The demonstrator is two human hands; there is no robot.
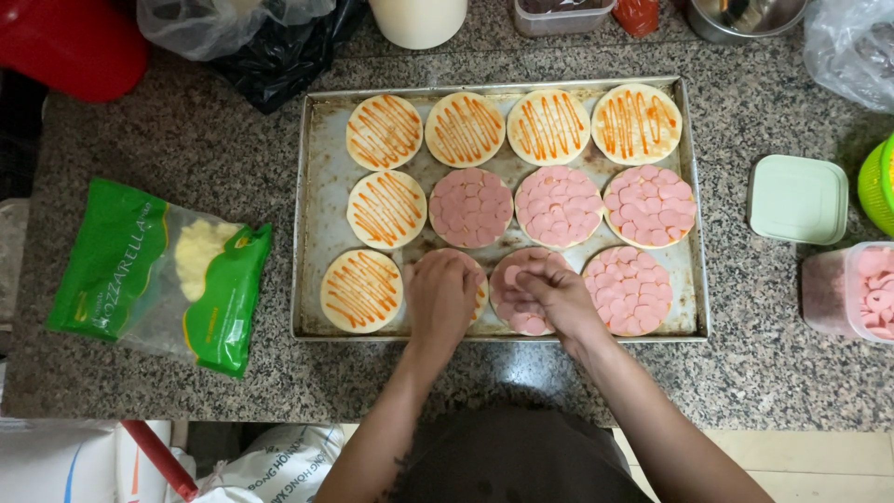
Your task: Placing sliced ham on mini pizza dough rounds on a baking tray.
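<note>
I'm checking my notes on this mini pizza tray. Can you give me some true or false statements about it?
1. The rectangular metal baking tray holds twelve round dough bases. True.
2. All four back-row bases carry pink sausage slices. False: they have only orange sauce stripes.
3. The green cheese bag lies left of the tray. True.
4. The left hand rests on the cheese bag. False: it is over a front-row base, beside the right hand.

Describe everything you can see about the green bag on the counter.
The green bag is a soft plastic pouch with a clear window showing pale shredded cheese inside. It lies flat and slightly tilted on the speckled stone counter, left of the metal baking tray, not touching it. Neither hand touches it. Whether it is opened cannot be told.
</note>
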